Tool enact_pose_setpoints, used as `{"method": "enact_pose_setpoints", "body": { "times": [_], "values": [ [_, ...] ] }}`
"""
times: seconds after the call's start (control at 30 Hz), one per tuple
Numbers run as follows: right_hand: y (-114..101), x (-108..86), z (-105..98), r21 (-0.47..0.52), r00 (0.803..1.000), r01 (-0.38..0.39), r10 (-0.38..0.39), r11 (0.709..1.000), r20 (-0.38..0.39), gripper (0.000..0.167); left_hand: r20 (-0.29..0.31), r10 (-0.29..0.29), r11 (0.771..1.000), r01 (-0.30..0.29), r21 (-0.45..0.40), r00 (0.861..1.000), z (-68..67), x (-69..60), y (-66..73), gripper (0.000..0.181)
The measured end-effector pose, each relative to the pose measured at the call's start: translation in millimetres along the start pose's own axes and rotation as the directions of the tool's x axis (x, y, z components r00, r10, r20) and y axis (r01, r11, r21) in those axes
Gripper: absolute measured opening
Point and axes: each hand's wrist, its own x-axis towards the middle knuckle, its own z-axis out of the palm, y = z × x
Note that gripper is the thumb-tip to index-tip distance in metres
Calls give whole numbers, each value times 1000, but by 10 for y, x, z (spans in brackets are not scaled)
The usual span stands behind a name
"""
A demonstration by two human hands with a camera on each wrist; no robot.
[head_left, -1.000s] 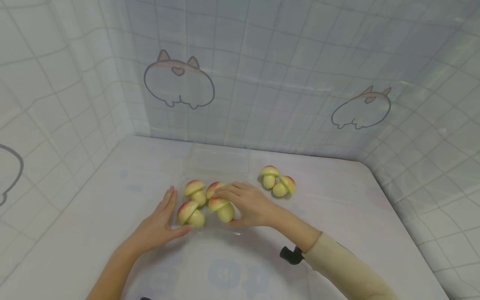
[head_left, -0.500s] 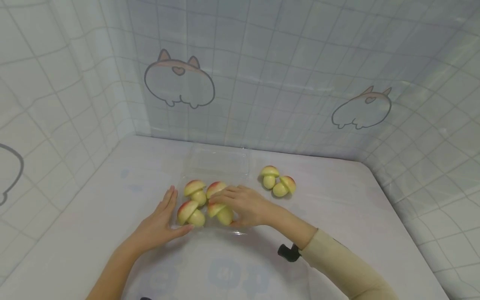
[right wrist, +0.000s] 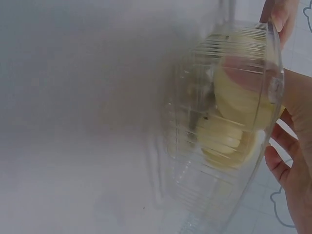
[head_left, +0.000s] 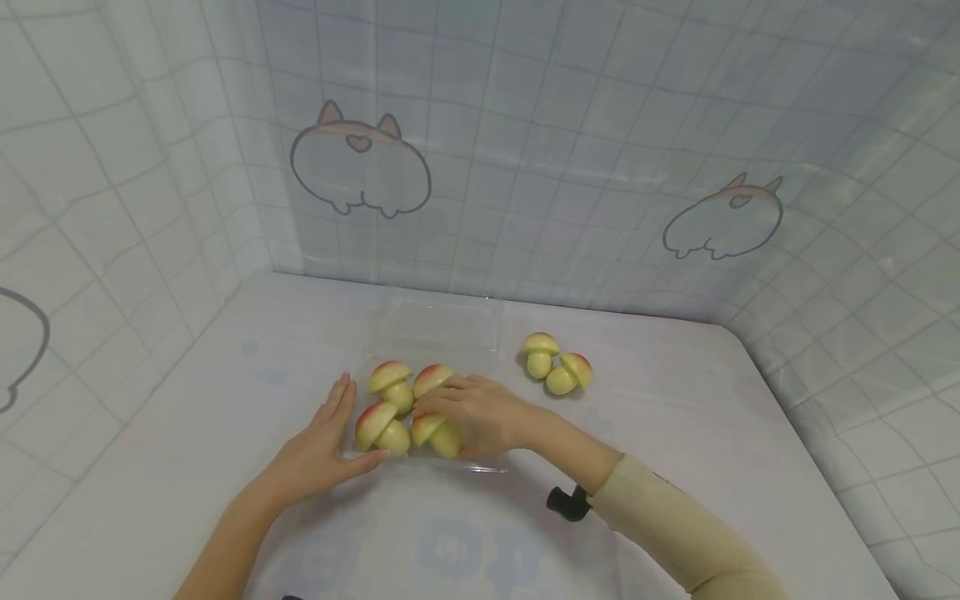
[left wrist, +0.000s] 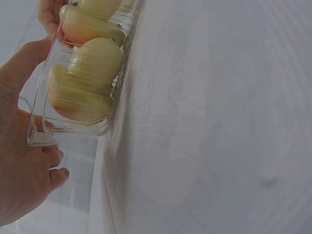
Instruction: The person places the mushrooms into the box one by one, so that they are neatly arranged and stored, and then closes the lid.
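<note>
Bracing the box (head_left: pixel 480 468) at left with the left hand (head_left: pixel 315 446), with straight fingers. Then, across three mushrooms (head_left: pixel 382 429) inside, gripping a fourth mushroom (head_left: pixel 446 438) in the right hand (head_left: pixel 486 414) — lower now than a second ago, so seemingly all but seated. Leaving two more mushrooms (head_left: pixel 561 381) on the tabletop (head_left: pixel 675 417), farther right.

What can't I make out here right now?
Head: near right mushroom in the container, partly behind the right hand.
Head: dark object, cut off by the bottom edge.
Left wrist: topmost mushroom, cut off by the top edge.
Right wrist: container's lower end, blurred.
</note>
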Motion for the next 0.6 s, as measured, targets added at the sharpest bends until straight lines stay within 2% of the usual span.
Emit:
{"method": "enact_pose_setpoints", "body": {
  "times": [0.17, 0.43, 0.6],
  "values": [
    [-4, 9, 33, 6, 1000, -13, 13, 1000, 28, 78, 2, 1, 1000, -1, 0, 1000, 8, 0, -9, 112],
    [0, 11, 63, 10, 1000, -3, 3, 1000, 17, 73, 1, 3, 1000, -3, 2, 1000, 16, 1, -20, 113],
    [-9, 12, 71, -1, 1000, -3, 3, 1000, 20, 77, -4, 6, 1000, -6, 7, 1000, 29, 7, -31, 113]
  ]
}}
